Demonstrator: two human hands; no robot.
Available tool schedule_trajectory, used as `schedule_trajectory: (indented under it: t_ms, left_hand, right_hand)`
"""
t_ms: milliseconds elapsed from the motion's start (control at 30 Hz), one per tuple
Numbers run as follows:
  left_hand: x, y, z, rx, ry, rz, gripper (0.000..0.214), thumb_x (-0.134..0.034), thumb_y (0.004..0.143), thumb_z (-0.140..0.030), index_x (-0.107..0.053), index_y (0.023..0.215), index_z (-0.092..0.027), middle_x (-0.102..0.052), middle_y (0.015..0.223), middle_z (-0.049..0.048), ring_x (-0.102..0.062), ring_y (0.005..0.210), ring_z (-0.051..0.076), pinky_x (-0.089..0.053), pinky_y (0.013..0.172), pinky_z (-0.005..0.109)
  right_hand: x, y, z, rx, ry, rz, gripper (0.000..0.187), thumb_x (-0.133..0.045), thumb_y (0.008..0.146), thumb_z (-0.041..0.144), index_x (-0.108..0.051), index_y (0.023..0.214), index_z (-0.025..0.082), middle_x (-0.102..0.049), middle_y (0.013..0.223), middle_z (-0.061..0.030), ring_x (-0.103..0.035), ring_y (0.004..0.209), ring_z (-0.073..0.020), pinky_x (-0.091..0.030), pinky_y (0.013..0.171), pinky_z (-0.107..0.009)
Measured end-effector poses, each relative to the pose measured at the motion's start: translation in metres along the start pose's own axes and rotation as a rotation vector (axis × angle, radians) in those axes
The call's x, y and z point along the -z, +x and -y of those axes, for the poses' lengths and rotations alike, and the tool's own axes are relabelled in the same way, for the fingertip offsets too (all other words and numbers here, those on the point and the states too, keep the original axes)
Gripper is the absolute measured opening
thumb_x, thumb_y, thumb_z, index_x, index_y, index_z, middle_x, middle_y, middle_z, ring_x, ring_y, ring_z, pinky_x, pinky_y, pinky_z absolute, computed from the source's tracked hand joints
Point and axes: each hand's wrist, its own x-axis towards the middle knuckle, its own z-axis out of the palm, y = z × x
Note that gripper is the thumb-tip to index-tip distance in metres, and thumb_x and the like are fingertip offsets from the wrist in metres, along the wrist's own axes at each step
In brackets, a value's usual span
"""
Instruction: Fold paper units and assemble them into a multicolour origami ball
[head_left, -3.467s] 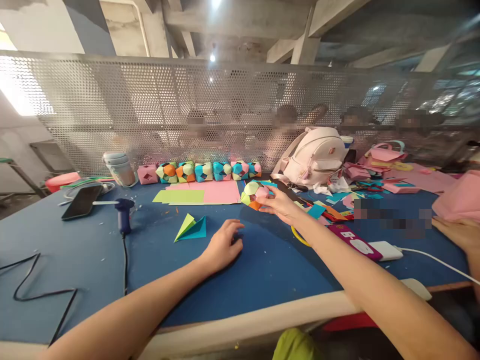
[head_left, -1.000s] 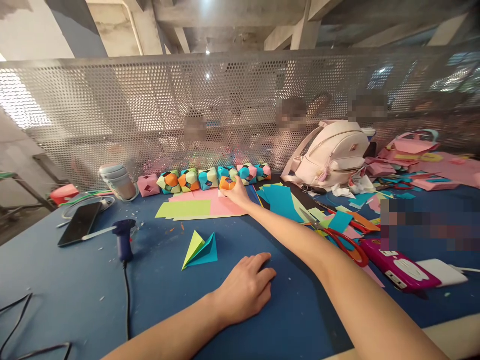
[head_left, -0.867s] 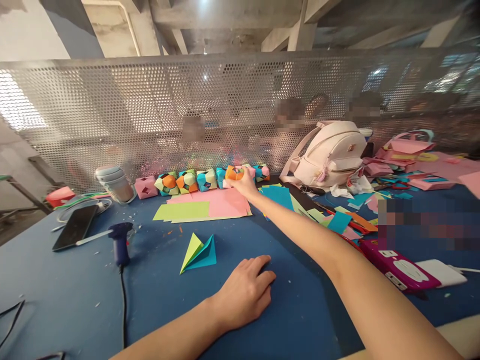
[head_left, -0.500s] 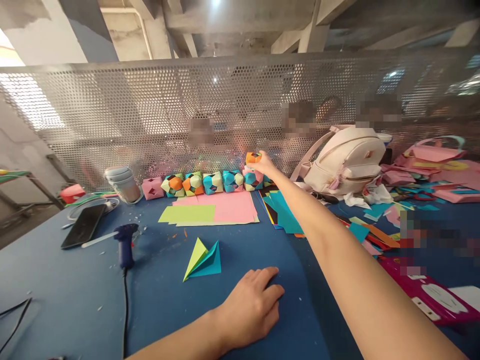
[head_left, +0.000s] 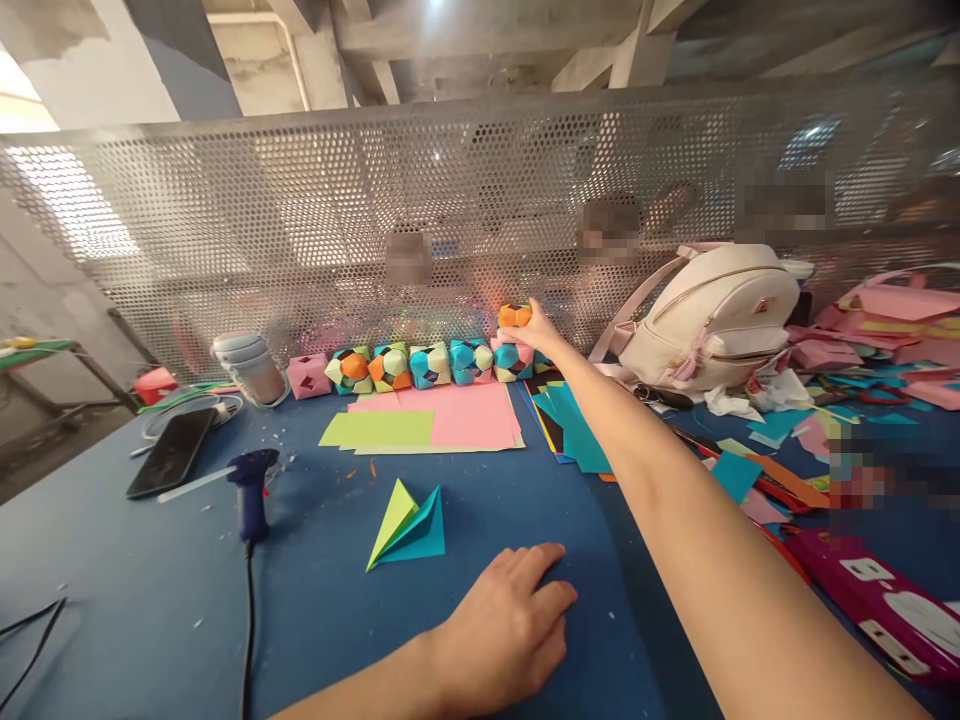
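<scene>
My right hand (head_left: pixel 537 332) is stretched far across the table, its fingers closed around an orange folded-paper ball (head_left: pixel 514 316). The ball sits above the right part of a row of folded-paper balls (head_left: pixel 429 366) in blue, cream, orange and pink. I cannot tell whether it touches the one beneath. My left hand (head_left: pixel 517 615) rests on the blue table, holding nothing, with its fingers loosely bent and somewhat apart. To the left of that hand lies a folded piece of green and blue paper (head_left: pixel 411 532).
Pink and green paper sheets (head_left: pixel 427 425) lie before the row. A blue glue gun (head_left: pixel 253 490), a phone (head_left: pixel 171 452) and a cup (head_left: pixel 255 368) are at left. At right are a cream backpack (head_left: pixel 709 315), paper scraps and a magenta case (head_left: pixel 877 600). Perforated metal screen (head_left: pixel 300 220) behind.
The view has shifted slightly. My right hand still holds the orange paper ball above the row, and my left hand stays on the table in nearly the same pose.
</scene>
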Motion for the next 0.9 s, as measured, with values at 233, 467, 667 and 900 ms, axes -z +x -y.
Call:
schedule_trajectory:
  t_ms: [233, 467, 667, 900]
  left_hand:
    - [-0.001, 0.000, 0.001, -0.007, -0.006, -0.017, 0.026, -0.045, 0.088, -0.017, -0.059, 0.110, -0.016, -0.057, 0.128, 0.0178, -0.062, 0.109, 0.027, -0.053, 0.089, 0.043]
    - [-0.001, 0.000, 0.002, 0.009, -0.025, -0.014, 0.026, -0.046, 0.088, -0.018, -0.060, 0.110, -0.015, -0.058, 0.128, 0.0177, -0.062, 0.109, 0.027, -0.053, 0.090, 0.043]
    - [-0.002, 0.000, 0.001, 0.018, -0.020, -0.024, 0.026, -0.046, 0.088, -0.018, -0.060, 0.110, -0.016, -0.058, 0.129, 0.0173, -0.062, 0.109, 0.027, -0.053, 0.090, 0.044]
    - [-0.002, 0.000, 0.004, -0.015, -0.015, -0.059, 0.025, -0.046, 0.088, -0.017, -0.061, 0.108, -0.015, -0.058, 0.126, 0.0176, -0.061, 0.109, 0.026, -0.053, 0.088, 0.040]
  right_hand:
    - [-0.020, -0.011, 0.005, 0.009, -0.010, -0.094, 0.097, -0.076, 0.060, 0.027, -0.029, 0.143, 0.010, -0.034, 0.147, -0.0211, -0.030, 0.138, -0.0320, -0.025, 0.115, -0.047]
    - [-0.017, -0.016, 0.005, 0.063, 0.010, -0.038, 0.093, -0.074, 0.060, 0.022, -0.031, 0.142, 0.014, -0.040, 0.145, -0.0178, -0.039, 0.134, -0.0292, -0.030, 0.112, -0.043]
    - [-0.005, -0.018, 0.005, 0.016, 0.038, -0.010, 0.100, -0.078, 0.058, 0.027, -0.029, 0.144, 0.014, -0.035, 0.149, -0.0182, -0.033, 0.138, -0.0298, -0.026, 0.114, -0.044]
    - [0.019, -0.028, 0.018, -0.018, 0.067, -0.072, 0.082, -0.062, 0.078, 0.048, -0.029, 0.143, 0.010, -0.030, 0.152, -0.0209, -0.029, 0.141, -0.0283, -0.027, 0.114, -0.046]
